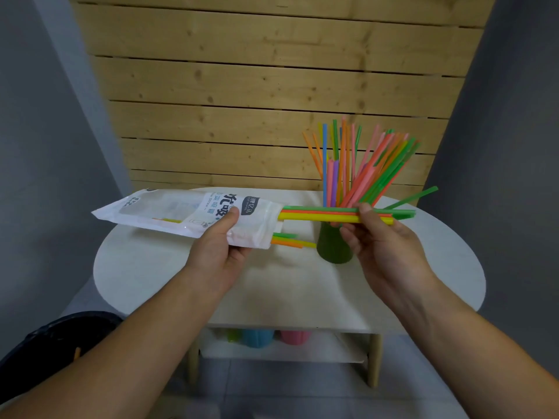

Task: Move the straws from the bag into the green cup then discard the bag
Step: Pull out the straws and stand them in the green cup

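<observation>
We have a bundle of straws [320,215] partly drawn out of the bag [181,211], lying level and crossing the rim of the green cup [334,249] in our view. Our right hand [378,240] pinches the bundle between thumb and fingers near its free end. A few loose straws [287,240] poke from the bag's lower corner, and one or two may lie deeper inside, though the cloudy plastic makes that hard to tell. Our left hand [220,246] grips the bag near its mouth, thumb on top, holding it in the air over the bench [145,267].

The cup stands on the bench, crowded with standing straws [363,164]. We should pull straight along the bag's length with a firm pinch, then tip the bundle upright and lower it into a gap without knocking the cup. A dark bin [60,337] sits low on the left, probably where the bag will go.
</observation>
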Motion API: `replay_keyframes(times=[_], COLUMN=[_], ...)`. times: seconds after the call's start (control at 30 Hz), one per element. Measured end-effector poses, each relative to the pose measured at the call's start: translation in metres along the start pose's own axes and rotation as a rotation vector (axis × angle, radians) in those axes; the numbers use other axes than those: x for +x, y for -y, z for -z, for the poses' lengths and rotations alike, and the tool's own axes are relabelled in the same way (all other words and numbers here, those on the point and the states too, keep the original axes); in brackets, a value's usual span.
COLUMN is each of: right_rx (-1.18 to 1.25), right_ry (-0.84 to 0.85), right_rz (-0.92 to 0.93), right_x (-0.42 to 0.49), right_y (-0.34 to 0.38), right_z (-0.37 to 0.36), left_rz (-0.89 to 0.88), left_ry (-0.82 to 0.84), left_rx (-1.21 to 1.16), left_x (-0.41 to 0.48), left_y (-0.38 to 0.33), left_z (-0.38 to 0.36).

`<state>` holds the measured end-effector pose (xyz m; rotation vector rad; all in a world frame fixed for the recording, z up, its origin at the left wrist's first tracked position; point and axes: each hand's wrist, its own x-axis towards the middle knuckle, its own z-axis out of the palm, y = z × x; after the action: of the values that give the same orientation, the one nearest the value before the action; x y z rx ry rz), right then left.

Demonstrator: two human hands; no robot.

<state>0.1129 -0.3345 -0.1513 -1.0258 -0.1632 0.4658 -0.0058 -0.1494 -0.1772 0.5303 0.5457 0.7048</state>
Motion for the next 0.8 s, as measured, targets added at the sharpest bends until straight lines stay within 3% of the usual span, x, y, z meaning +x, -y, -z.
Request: replay_keyframes(times=[0.5, 0.8], right_rx=[-0.360, -0.569], right_ry=[-0.334, -0.337], right_rz=[0.557, 0.738], right_x=[0.000, -0.007], right_y=[0.048, 0.055], right_z=[0.062, 0.057], left_rz=[-0.055, -0.027], left_ry=[-0.051, -0.031], left_rx=[0.006, 0.053], left_x=[0.005, 0.004], left_y=[0.000, 0.006], left_z=[0.001, 0.000])
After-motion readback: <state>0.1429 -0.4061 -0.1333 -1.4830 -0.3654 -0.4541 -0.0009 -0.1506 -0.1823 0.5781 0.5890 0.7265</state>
